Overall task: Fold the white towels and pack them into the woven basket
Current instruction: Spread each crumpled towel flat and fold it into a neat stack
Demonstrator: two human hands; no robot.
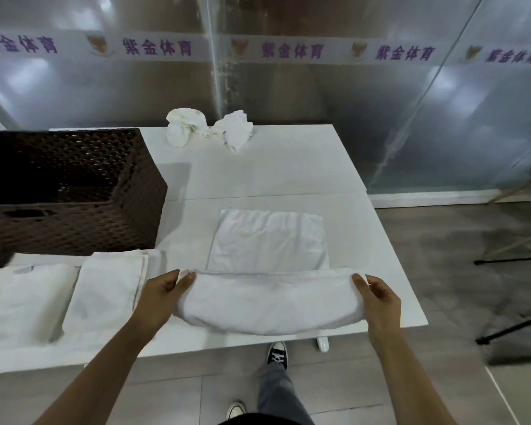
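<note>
A white towel (pixel 267 271) lies on the white table (pixel 288 179) in front of me, its near part lifted and doubled over. My left hand (pixel 163 294) pinches its left corner and my right hand (pixel 377 297) pinches its right corner. The far half lies flat. The dark brown woven basket (pixel 135 191) stands at the table's left, and nothing shows inside it. Two folded white towels (pixel 105 289) lie side by side in front of the basket, left of my left hand. Two crumpled white towels (pixel 209 128) sit at the table's far edge.
A frosted glass wall with purple lettering (pixel 288 50) rises behind the table. Black tripod legs (pixel 515 329) stand on the floor at the right. My feet in dark sneakers (pixel 278 354) are under the table's near edge.
</note>
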